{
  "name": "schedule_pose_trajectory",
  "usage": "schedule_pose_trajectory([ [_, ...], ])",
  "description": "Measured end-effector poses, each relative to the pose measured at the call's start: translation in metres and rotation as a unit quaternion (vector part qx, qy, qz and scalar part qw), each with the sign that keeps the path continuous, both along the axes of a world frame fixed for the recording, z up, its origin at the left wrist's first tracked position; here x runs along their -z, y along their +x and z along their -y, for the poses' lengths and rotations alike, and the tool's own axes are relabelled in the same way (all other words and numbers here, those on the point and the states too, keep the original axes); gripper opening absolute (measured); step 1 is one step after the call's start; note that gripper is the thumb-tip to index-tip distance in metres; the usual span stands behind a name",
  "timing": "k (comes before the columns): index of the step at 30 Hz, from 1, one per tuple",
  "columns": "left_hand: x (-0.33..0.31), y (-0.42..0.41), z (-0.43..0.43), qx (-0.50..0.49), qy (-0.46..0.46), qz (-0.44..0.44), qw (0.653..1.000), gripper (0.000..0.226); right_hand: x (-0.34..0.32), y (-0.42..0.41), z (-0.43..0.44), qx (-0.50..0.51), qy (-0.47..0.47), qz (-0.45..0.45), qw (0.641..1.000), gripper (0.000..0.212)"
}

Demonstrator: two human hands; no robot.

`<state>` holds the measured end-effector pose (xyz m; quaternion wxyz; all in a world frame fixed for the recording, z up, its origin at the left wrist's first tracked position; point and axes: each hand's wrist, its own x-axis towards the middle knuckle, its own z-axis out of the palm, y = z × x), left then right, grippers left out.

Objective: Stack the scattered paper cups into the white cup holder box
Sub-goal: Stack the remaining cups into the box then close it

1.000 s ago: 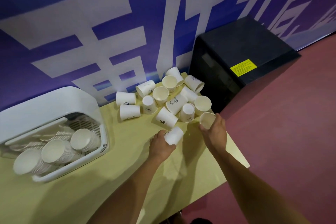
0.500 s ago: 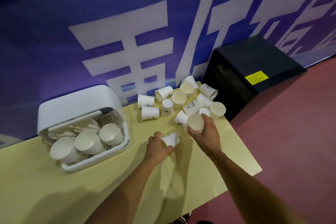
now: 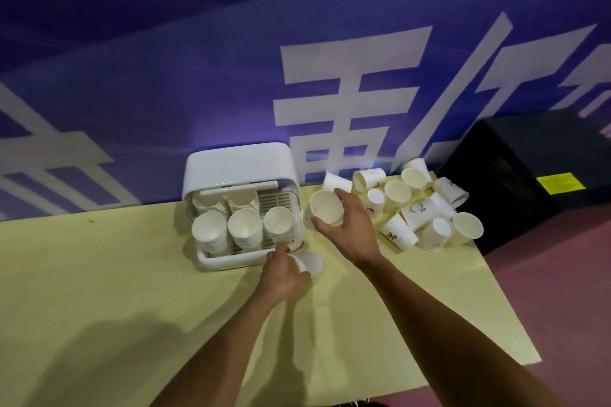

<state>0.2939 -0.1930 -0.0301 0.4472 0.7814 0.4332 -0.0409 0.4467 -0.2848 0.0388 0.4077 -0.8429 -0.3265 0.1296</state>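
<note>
Paper-cup loading: each hand holding one by the box (image 3: 231, 263).
Right hand (image 3: 350, 225) is gripping cup A (image 3: 325, 211), mouth facing the camera, just right of the box; left hand (image 3: 284, 274) is curling round cup B (image 3: 310, 264) at the box's front corner. Lining each cup up with a stack (image 3: 278, 220) before nesting is looking wisest. Pile (image 3: 416, 211) is lying on the worktop (image 3: 99, 274).

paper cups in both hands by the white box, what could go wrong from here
1. The right hand holds its paper cup tilted, mouth toward the camera; pushed in off-axis it may jam on a stack in the white cup holder box.
2. The left hand holds a second cup at the box's front right corner, so the hands may collide.
3. Loose cups lie near the table's right edge; a nudge might roll one off.
</note>
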Motion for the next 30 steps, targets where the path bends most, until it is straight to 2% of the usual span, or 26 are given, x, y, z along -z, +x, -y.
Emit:
schedule_pose_trajectory([
  [4, 0.001, -0.028, -0.013, -0.035, -0.015, 0.008, 0.999, 0.075, -0.008, -0.025, -0.028, -0.041, 0.031, 0.001, 0.999, 0.069],
  [10, 0.004, -0.062, -0.027, -0.078, -0.027, 0.01, 0.997, 0.076, -0.004, -0.047, -0.059, -0.088, -0.019, 0.009, 0.996, 0.081],
  [21, 0.007, -0.094, -0.046, -0.116, -0.021, 0.023, 0.993, 0.067, 0.025, -0.065, -0.08, -0.084, -0.088, 0.049, 0.991, 0.077],
  [26, 0.008, -0.096, -0.049, -0.133, -0.032, 0.03, 0.99, 0.066, 0.03, -0.067, -0.078, -0.088, -0.083, 0.047, 0.992, 0.074],
  [30, 0.007, -0.093, -0.049, -0.14, -0.038, 0.038, 0.989, 0.064, 0.033, -0.065, -0.071, -0.096, -0.083, 0.062, 0.99, 0.064],
])
